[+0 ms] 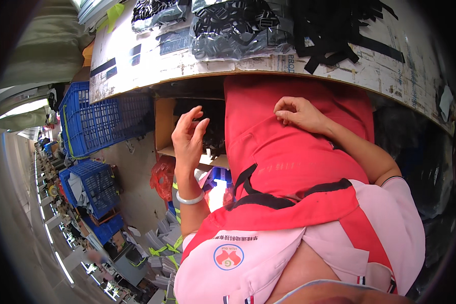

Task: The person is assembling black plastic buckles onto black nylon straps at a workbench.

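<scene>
My left hand (189, 137) is raised to the left of the red apron (299, 147) on my lap. Its thumb and fingers are bent but apart, with nothing between them; a pale bangle (190, 198) circles that wrist. Over the apron, my right hand (303, 115) is closed with fingers curled in, and whatever they may hold is hidden. Ahead of both hands, a worn, cardboard-topped table (152, 66) carries a clear bag of black plastic buckles (238, 25). To its right lies a heap of black webbing straps (334, 35).
Below the table edge, an open cardboard box (165, 121) stands beside my left hand. A red plastic bag (162, 177) is near it. Blue crates (86, 119) stand on the floor at left. Another bag of black parts (157, 12) lies at the table's far left. Dark plastic bags (415, 162) fill the right side.
</scene>
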A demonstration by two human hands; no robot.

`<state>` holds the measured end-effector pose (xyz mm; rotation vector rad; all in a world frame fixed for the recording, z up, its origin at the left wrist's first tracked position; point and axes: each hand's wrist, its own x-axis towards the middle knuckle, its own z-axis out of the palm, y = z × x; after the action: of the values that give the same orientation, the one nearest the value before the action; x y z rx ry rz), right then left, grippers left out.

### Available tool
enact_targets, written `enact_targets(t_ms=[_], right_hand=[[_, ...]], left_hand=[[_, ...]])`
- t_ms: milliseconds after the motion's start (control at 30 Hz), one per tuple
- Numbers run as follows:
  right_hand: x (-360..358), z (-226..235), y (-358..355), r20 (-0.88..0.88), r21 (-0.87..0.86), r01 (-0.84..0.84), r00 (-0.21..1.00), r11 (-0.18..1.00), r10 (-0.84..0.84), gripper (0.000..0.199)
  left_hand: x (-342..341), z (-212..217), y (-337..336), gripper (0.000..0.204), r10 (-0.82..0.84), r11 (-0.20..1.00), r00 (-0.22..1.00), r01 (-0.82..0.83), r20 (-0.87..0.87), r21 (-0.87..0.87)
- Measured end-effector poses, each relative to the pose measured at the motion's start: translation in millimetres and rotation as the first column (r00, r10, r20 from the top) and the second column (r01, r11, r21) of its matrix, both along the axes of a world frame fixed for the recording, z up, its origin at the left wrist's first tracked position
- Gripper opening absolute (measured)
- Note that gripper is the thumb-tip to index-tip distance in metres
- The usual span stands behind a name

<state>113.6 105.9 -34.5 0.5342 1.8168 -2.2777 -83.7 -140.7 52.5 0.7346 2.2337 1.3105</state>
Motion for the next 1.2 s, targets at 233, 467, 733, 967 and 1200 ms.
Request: enact_targets(t_ms=[233,467,733,967,1200], right_hand=[[-3.2,3.6,-6.9,-0.048,0.122,-0.045,0.998,0.992,0.051,0.011],[5.0,-6.3,14.8,-0.011,0.11,-0.004,1.0,0.994,0.005,0.01],[3.2,-18.1,16.3,-0.03,0.199,-0.031,0.999,0.98,0.038,0.01],[-4.1,-15.0,15.6,-0.044,0.173,-0.063,0.996,0.983,0.072,0.01],[0.6,-16.6,16.1,-0.019,0.184,-0.051,0.998,0.982,0.055,0.01]], left_hand=[[-70.4,-4.1,197.8,0.057,-0.184,0.981,0.746,0.097,-0.64,-0.169],[-67.9,-34.0,255.1,0.065,-0.378,0.922,0.679,0.21,-0.63,-0.326],[-100.2,-39.6,261.3,0.03,-0.151,0.989,0.983,0.151,-0.101,-0.004],[-162.4,-42.7,243.4,0.02,-0.33,0.867,0.412,-0.223,0.849,0.446],[-128.5,-30.3,252.1,0.017,-0.28,0.843,0.406,-0.329,0.87,0.425]])
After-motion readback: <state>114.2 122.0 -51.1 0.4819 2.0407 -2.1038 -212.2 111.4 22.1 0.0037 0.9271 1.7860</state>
